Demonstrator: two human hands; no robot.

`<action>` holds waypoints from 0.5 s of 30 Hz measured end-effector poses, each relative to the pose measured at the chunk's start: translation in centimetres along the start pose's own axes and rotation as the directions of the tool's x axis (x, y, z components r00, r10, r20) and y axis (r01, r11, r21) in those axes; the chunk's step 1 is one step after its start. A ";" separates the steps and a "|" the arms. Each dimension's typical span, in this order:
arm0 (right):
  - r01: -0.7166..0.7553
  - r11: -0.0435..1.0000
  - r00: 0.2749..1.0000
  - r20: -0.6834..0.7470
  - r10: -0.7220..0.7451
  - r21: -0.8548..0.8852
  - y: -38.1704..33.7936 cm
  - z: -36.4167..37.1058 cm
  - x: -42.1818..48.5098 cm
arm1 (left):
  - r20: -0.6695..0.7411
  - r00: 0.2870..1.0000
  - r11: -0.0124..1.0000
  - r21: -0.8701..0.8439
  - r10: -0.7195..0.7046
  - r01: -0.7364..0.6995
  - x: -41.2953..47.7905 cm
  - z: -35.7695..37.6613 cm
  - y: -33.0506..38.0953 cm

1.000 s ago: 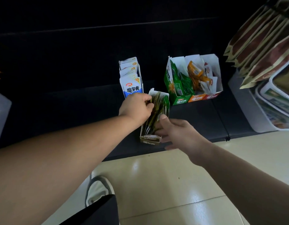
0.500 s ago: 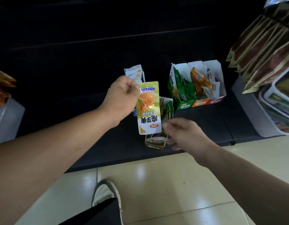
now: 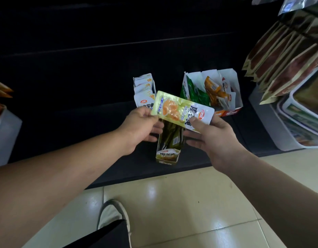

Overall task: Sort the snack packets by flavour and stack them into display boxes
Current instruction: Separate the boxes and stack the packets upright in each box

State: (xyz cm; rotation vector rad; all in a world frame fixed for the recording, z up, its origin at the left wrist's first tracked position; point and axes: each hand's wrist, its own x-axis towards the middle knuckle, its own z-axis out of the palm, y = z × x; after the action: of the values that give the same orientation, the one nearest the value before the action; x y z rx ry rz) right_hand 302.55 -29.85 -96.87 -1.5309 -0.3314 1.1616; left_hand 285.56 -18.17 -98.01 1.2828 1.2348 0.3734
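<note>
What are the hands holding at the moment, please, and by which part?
One yellow-green snack packet, between both hands: the left hand pinches its yellow end, the right hand grips its white end, thumb on the printed face.

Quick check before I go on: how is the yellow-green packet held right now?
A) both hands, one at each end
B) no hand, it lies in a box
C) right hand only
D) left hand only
A: the left hand pinches one end of the yellow-green packet and the right hand grips the other end, holding it above the open display box.
</note>
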 end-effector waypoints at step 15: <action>0.330 0.666 0.944 0.246 -0.220 -0.669 0.7 -1.3 -0.5 | 0.433 0.901 0.670 0.671 -0.008 -0.317 -1.4 0.2 -4.1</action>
State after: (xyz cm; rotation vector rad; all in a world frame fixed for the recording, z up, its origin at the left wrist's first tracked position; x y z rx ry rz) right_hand 303.08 -31.25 -97.38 -1.9566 -1.1888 0.9351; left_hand 283.65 -20.71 -100.88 2.0513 0.9205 -0.3230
